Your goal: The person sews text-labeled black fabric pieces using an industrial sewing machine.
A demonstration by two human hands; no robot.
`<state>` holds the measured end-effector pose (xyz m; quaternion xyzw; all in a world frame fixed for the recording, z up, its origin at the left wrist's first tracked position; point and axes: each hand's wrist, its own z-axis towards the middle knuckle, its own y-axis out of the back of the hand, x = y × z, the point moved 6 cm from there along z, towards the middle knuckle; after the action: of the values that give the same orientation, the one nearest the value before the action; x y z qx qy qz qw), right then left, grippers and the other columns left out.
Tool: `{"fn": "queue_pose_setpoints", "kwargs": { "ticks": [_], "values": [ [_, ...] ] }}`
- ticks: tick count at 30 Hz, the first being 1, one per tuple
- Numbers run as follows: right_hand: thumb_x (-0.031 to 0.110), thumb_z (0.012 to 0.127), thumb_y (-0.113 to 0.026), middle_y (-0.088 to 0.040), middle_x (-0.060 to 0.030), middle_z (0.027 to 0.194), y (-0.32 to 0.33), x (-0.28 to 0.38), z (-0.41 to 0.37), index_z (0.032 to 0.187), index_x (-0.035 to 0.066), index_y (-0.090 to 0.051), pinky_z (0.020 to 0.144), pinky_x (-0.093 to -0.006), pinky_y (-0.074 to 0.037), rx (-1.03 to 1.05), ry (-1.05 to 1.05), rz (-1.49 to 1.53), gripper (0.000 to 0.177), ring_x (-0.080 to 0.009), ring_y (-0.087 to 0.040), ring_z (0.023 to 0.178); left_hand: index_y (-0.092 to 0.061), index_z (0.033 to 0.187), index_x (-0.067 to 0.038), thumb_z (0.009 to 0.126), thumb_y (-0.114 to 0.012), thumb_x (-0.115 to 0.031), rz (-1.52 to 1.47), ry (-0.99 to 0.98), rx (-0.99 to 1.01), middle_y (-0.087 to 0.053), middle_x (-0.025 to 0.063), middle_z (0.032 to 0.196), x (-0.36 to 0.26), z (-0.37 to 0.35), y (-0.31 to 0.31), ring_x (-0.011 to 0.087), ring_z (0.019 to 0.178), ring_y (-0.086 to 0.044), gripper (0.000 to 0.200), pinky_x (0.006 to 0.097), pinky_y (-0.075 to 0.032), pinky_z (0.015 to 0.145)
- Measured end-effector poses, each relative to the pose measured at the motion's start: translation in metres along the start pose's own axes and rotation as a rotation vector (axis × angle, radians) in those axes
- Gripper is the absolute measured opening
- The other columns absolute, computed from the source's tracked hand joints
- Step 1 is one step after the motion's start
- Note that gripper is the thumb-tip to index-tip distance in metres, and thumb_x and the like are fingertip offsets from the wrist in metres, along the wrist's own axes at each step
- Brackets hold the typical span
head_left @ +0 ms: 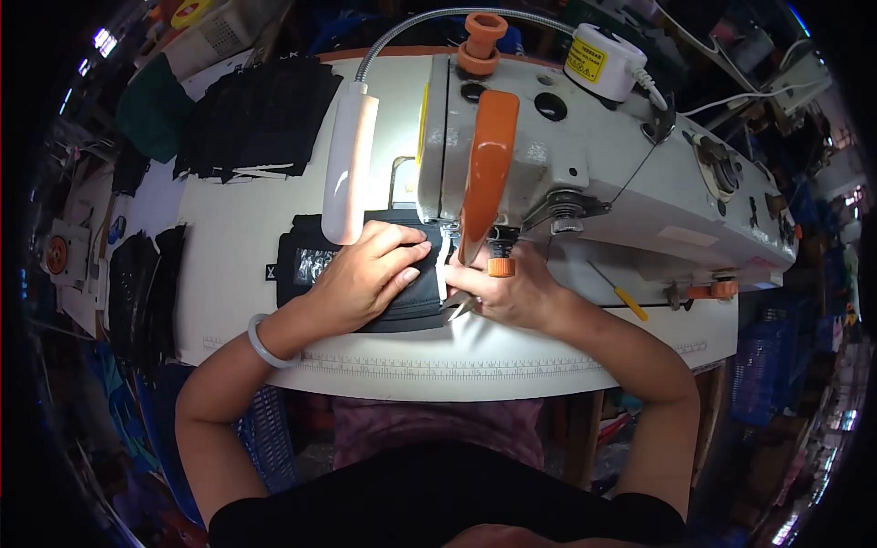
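Observation:
A black fabric piece (416, 306) with printed lettering lies flat under the sewing machine's head. My left hand (373, 274) rests on it, fingertips pressing the cloth and nothing gripped. Along the right edge of the fabric runs a narrow white strip (444, 265). My right hand (512, 290) is at this strip, its fingers touching it just below the needle area. Metal blades, which look like thread snips (459, 307), stick out from under the right hand; their handles are hidden in it. An orange guard (489, 155) covers part of the needle area.
The white sewing machine (630, 164) fills the right side. A lit lamp (349, 164) on a bendy neck hangs over the work. Black fabric stacks (256, 119) lie at the back left. A yellow-handled tool (630, 304) lies at right; a printed ruler (438, 367) follows the front edge.

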<state>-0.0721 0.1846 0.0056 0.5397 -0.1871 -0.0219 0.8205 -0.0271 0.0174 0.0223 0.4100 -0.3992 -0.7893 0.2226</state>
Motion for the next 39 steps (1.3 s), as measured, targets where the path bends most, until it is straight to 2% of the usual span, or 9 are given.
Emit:
{"fn": "queue_pose_setpoints", "kwargs": {
  "ticks": [6, 9, 10, 13, 17, 22, 30, 34, 39],
  "values": [
    [0.007, 0.074, -0.076, -0.06, 0.0011, 0.076, 0.011, 0.008, -0.001, 0.105, 0.016, -0.074, 0.061, -0.0363, -0.051, -0.101, 0.12, -0.161, 0.032, -0.0192, -0.065, 0.072, -0.067, 0.116, 0.002, 0.093, -0.066, -0.01, -0.003, 0.0, 0.009, -0.062, 0.0149, 0.123, -0.003, 0.0, 0.002, 0.0319, 0.113, -0.058, 0.026, 0.0406, -0.049, 0.097],
    [0.008, 0.076, -0.075, -0.061, 0.0013, 0.075, 0.014, -0.001, -0.009, 0.104, 0.015, -0.073, 0.06, -0.0362, -0.051, -0.136, 0.053, -0.047, 0.029, -0.0187, -0.065, 0.07, -0.063, 0.123, 0.003, 0.09, -0.074, -0.024, -0.079, -0.031, 0.05, -0.061, 0.0173, 0.124, 0.005, -0.003, 0.001, 0.0333, 0.114, -0.057, 0.044, 0.0417, -0.048, 0.097],
    [0.008, 0.076, -0.075, -0.061, 0.0013, 0.075, 0.013, 0.001, -0.007, 0.104, 0.015, -0.073, 0.06, -0.0362, -0.051, -0.135, 0.051, -0.044, 0.029, -0.0187, -0.065, 0.07, -0.063, 0.123, 0.003, 0.09, -0.074, -0.024, -0.08, -0.03, 0.053, -0.061, 0.0173, 0.124, 0.003, -0.002, 0.001, 0.0333, 0.114, -0.057, 0.044, 0.0417, -0.048, 0.097],
    [0.011, 0.079, -0.075, -0.065, -0.001, 0.078, 0.024, 0.01, 0.008, 0.106, 0.014, -0.072, 0.061, -0.0366, -0.052, -0.361, 0.071, 0.032, 0.027, -0.0209, -0.066, 0.069, -0.056, 0.131, 0.004, 0.08, -0.08, -0.028, -0.085, -0.086, 0.047, -0.06, 0.02, 0.123, -0.014, 0.005, 0.013, 0.0349, 0.114, -0.058, 0.066, 0.0431, -0.047, 0.098],
    [0.017, 0.082, -0.077, -0.069, -0.0049, 0.085, 0.02, 0.007, 0.011, 0.11, 0.013, -0.071, 0.064, -0.0373, -0.054, -0.28, 0.016, 0.024, 0.028, -0.0234, -0.068, 0.071, -0.049, 0.137, 0.004, 0.072, -0.077, -0.022, -0.122, -0.009, 0.09, -0.06, 0.0212, 0.123, -0.008, 0.002, 0.011, 0.0356, 0.115, -0.058, 0.075, 0.0436, -0.046, 0.101],
    [0.021, 0.083, -0.078, -0.07, -0.009, 0.094, 0.004, -0.009, 0.0, 0.114, 0.013, -0.069, 0.069, -0.0387, -0.056, -0.205, -0.125, 0.136, 0.034, -0.0266, -0.069, 0.077, -0.05, 0.136, 0.004, 0.07, -0.066, -0.01, -0.242, 0.037, 0.06, -0.06, 0.0205, 0.124, 0.001, -0.003, 0.01, 0.0354, 0.116, -0.059, 0.069, 0.0425, -0.045, 0.103],
    [0.018, 0.08, -0.079, -0.068, -0.0081, 0.093, 0.01, 0.003, 0.008, 0.113, 0.012, -0.068, 0.066, -0.0385, -0.056, -0.404, -0.062, 0.218, 0.035, -0.0274, -0.069, 0.078, -0.051, 0.134, 0.003, 0.071, -0.065, -0.009, -0.281, 0.015, 0.06, -0.062, 0.0208, 0.127, 0.003, -0.003, 0.01, 0.0358, 0.117, -0.059, 0.066, 0.0435, -0.045, 0.103],
    [0.016, 0.074, -0.078, -0.068, -0.0049, 0.089, 0.02, 0.011, 0.011, 0.102, 0.012, -0.07, 0.065, -0.0395, -0.057, -0.443, 0.0, 0.047, 0.029, -0.0234, -0.07, 0.077, -0.057, 0.127, 0.003, 0.071, -0.061, -0.006, -0.282, -0.038, 0.042, -0.063, 0.02, 0.128, -0.001, 0.0, 0.011, 0.0359, 0.117, -0.059, 0.057, 0.0447, -0.045, 0.103],
    [0.007, 0.073, -0.076, -0.065, -0.0046, 0.082, 0.017, 0.01, 0.003, 0.101, 0.011, -0.072, 0.062, -0.0373, -0.054, -0.209, 0.144, -0.035, 0.029, -0.0249, -0.067, 0.07, -0.064, 0.12, 0.003, 0.079, -0.067, -0.006, -0.133, -0.092, 0.076, -0.062, 0.0183, 0.13, -0.004, -0.002, 0.007, 0.0358, 0.118, -0.059, 0.042, 0.046, -0.045, 0.104]
  ]
}}
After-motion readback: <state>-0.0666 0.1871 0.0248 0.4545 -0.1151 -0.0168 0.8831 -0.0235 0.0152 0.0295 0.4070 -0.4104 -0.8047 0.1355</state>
